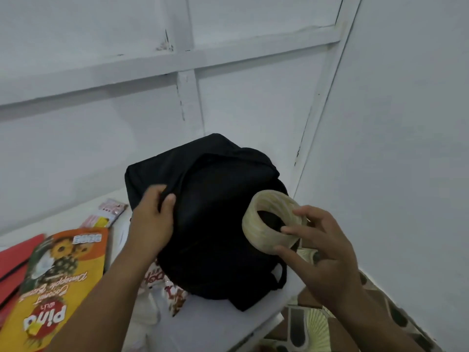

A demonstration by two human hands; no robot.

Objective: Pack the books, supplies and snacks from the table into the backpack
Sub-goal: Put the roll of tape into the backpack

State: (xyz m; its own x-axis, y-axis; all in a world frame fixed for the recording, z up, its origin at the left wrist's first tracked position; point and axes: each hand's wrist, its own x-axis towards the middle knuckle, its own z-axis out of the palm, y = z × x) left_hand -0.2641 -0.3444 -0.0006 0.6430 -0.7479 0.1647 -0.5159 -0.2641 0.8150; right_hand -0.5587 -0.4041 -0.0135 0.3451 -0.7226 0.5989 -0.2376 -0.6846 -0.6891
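Observation:
A black backpack stands on the white table, against the wall corner. My left hand pinches the fabric edge of the backpack's upper left side. My right hand holds a roll of clear tape by its rim, just right of the backpack and above the table's right edge. An orange "Pina" snack box lies flat at the left. A red book lies under it at the far left. A red-and-white snack packet peeks out from under my left forearm.
Small pink and yellow packets lie behind the snack box near the wall. A white cloth or bag sits at the table front. White walls close in behind and to the right. Patterned floor shows beyond the table's right edge.

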